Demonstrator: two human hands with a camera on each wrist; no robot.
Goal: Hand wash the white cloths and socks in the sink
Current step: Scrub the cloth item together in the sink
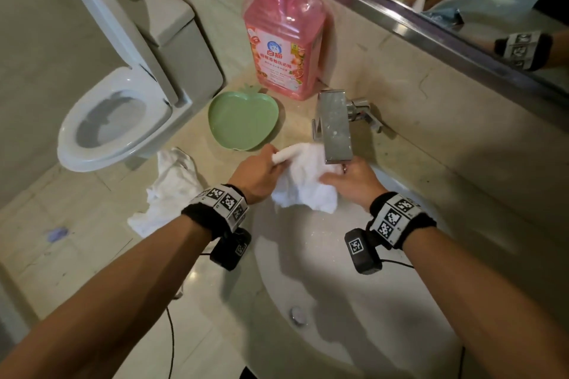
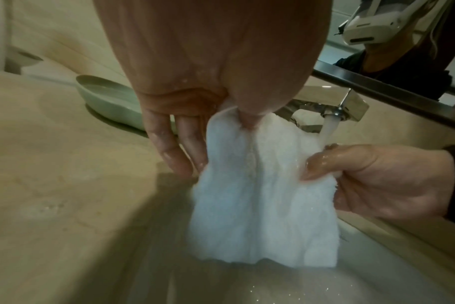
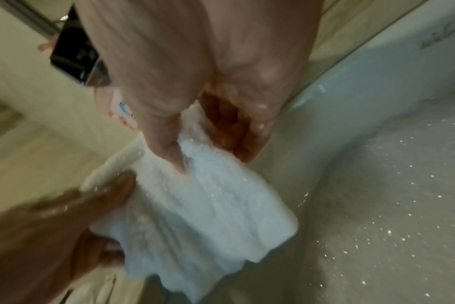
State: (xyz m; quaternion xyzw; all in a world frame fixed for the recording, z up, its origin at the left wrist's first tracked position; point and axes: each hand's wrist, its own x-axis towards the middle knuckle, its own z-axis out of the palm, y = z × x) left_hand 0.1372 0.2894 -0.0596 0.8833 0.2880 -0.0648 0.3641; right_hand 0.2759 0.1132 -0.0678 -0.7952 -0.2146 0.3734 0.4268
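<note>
One white cloth (image 1: 303,175) hangs over the back edge of the sink (image 1: 338,301), under the one tap (image 1: 335,126) with water running. Two hands pinch it: the left hand (image 1: 255,174) its left top, the right hand (image 1: 354,180) its right side. One pile of white cloths (image 1: 167,191) lies on the counter's left edge, near one green dish (image 1: 243,120) and one pink soap bottle (image 1: 284,37) at the back.

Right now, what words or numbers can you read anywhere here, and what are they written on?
"白猫": the big white brand characters on the label of the pink detergent bottle beside the tap.
The smaller lines of characters under that brand name: too small and blurred to read.
The small badge at the label's top right: unreadable.
The black-and-white squares on the wristbands: coded patterns, not words.
Nothing else carries text I can read.
</note>
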